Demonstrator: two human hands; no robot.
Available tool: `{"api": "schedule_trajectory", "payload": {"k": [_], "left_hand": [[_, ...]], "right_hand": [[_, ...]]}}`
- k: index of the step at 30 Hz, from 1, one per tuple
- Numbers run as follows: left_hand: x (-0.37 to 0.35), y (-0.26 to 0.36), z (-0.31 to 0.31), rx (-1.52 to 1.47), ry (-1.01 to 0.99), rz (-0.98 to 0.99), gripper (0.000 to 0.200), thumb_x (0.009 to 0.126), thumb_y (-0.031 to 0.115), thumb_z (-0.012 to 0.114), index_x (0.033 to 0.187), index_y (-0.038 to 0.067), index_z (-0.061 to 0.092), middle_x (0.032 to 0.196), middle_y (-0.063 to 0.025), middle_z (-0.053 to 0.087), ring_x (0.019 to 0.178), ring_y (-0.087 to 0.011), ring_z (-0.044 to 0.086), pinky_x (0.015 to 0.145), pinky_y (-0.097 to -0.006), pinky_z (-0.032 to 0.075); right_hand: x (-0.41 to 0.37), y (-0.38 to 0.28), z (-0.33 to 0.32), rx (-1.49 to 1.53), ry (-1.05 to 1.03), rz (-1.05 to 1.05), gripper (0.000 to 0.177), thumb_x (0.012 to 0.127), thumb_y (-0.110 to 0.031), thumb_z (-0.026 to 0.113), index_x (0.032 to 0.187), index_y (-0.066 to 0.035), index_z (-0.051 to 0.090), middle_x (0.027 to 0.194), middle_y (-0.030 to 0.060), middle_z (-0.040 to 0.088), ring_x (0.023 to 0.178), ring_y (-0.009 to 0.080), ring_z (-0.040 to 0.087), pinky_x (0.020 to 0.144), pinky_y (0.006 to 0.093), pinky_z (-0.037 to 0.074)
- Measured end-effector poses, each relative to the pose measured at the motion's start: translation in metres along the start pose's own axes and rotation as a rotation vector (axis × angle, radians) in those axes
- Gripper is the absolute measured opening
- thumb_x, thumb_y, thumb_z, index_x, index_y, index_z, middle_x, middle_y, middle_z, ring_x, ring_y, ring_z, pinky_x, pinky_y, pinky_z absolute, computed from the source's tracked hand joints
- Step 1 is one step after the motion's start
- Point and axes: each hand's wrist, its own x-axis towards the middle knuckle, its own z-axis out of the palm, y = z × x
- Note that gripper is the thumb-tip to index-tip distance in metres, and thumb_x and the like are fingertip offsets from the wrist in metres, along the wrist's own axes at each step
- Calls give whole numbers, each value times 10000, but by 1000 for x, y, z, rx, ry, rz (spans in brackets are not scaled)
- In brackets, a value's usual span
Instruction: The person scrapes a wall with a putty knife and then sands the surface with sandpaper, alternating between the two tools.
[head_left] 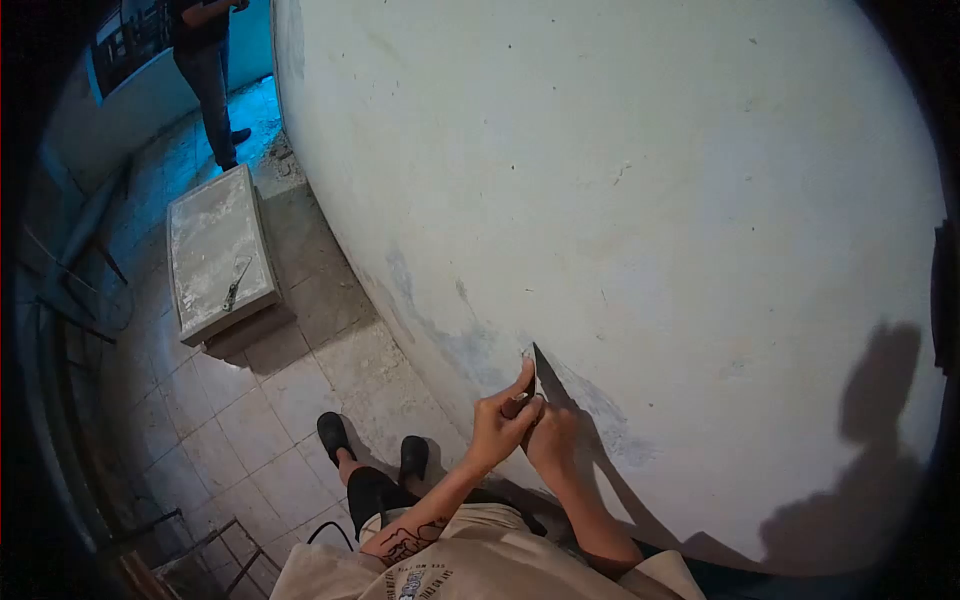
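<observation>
Both my hands are close together at the lower part of a pale, scuffed wall (pixel 640 250). My right hand (pixel 553 438) is closed round the lower end of a small scraper (pixel 530 353), whose handle is mostly hidden by the fingers. My left hand (pixel 494 428) grips it too, its thumb stretched up along the blade and the other fingers curled. The blade's tip points up at the wall surface, beside grey worn patches (pixel 470 350). A dark shadow of hands and tool falls on the wall to the right.
A low, dusty slab-topped box (pixel 218 235) stands on the tiled floor (pixel 250 415) to the left, with a slim metal tool (pixel 236 285) on top. Another person (pixel 207 80) stands beyond it. Metal frames (pixel 225 560) line the left edge.
</observation>
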Motion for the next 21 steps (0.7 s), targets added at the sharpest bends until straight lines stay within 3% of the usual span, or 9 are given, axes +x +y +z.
{"api": "schedule_trajectory", "payload": {"k": [3, 4, 5, 9, 11, 15, 16, 19, 21], "left_hand": [[-7, 22, -3, 54, -45, -101, 429, 821, 25, 538, 1239, 17, 443, 775, 83, 467, 653, -12, 376, 544, -135, 333], [-3, 13, 6, -23, 75, 102, 435, 795, 79, 573, 1219, 68, 479, 647, 158, 411, 540, -12, 306, 462, -164, 299], [-1, 9, 5, -30, 76, 89, 435, 795, 79, 573, 1219, 68, 479, 647, 158, 411, 540, -12, 306, 462, -164, 299], [1, 7, -6, -24, -5, -39, 446, 796, 76, 578, 1229, 67, 470, 657, 123, 472, 593, -17, 340, 507, -167, 335], [-1, -1, -1, -99, 22, 34, 446, 796, 82, 577, 1229, 67, 470, 613, 85, 478, 597, -17, 349, 507, -176, 341], [8, 4, -2, -106, 12, -17, 446, 800, 76, 575, 1231, 59, 462, 679, 115, 397, 609, -21, 340, 520, -171, 328], [6, 32, -9, 41, -37, -146, 403, 834, 16, 526, 1229, -5, 450, 861, 62, 528, 703, -27, 409, 608, -162, 385], [3, 13, -3, -22, 19, 49, 413, 828, 27, 540, 1232, 17, 454, 779, 74, 509, 638, -21, 365, 543, -143, 338], [1, 18, -3, 42, 5, -37, 407, 826, 27, 542, 1225, 13, 460, 735, 81, 500, 621, -13, 351, 517, -148, 323]], "right_hand": [[-1, -1, 0, 63, -21, 1, 126, 715, -136, 594, 693, -34, 522, 555, 168, 545, 512, 343, 554, 470, 405, 430], [2, -5, -4, 48, -40, 16, 125, 714, -130, 591, 694, -29, 520, 556, 169, 543, 517, 343, 554, 474, 401, 430], [0, -6, -7, 31, -66, 37, 124, 713, -124, 589, 696, -24, 518, 558, 170, 542, 522, 343, 554, 479, 397, 430], [6, -7, -2, -14, -57, 13, 133, 709, -125, 594, 671, -20, 522, 549, 175, 541, 516, 338, 559, 464, 407, 426], [6, -9, -3, 55, -40, 31, 128, 704, -126, 597, 663, -26, 527, 538, 174, 536, 500, 339, 554, 452, 411, 423], [4, 0, 1, -18, -25, 17, 108, 699, -113, 594, 679, -26, 533, 546, 167, 542, 514, 333, 562, 458, 396, 426], [9, -4, -1, -29, -47, 14, 104, 699, -112, 593, 684, -27, 535, 547, 164, 543, 517, 332, 564, 462, 397, 430], [7, -12, -9, 44, -94, 75, 107, 701, -118, 594, 694, -27, 538, 553, 162, 549, 521, 331, 567, 470, 400, 437], [3, -5, -5, 52, -28, 30, 126, 706, -136, 598, 689, -29, 535, 565, 167, 553, 531, 334, 569, 480, 404, 438]]}}
